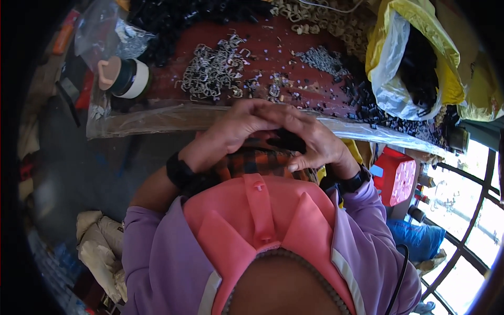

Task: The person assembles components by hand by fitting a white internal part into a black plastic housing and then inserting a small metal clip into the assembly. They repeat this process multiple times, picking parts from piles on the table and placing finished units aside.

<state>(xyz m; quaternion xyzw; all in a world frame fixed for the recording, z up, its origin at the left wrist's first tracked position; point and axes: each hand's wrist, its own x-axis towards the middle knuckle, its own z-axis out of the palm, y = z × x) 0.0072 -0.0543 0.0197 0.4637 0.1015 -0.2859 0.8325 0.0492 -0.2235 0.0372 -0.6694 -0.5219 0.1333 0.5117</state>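
**Two hands met at the near edge**

My pink top (220, 202) filled the lower middle of the frame, between the purple sleeves (152, 236). Above it lay a checked orange and black cloth (252, 163). At the centre of the frame, my left hand (239, 126) and right hand (317, 139) met by the near edge of the red table (194, 37). My fingers (286, 116) were bent, left against right; a dark shape (287, 140) showed beneath the right ones, but I could not tell whether they gripped it or anything else.

Just beyond my hands, left of the upper middle, lay the loose pile of silvery clips (212, 73). To the upper right were small grey metal pieces (324, 62) and a yellow bag (454, 63) with black parts inside. A lidded cup (123, 77) stood upper left. Farthest, along the top, were a black heap (194, 16) and beige pieces (320, 16).
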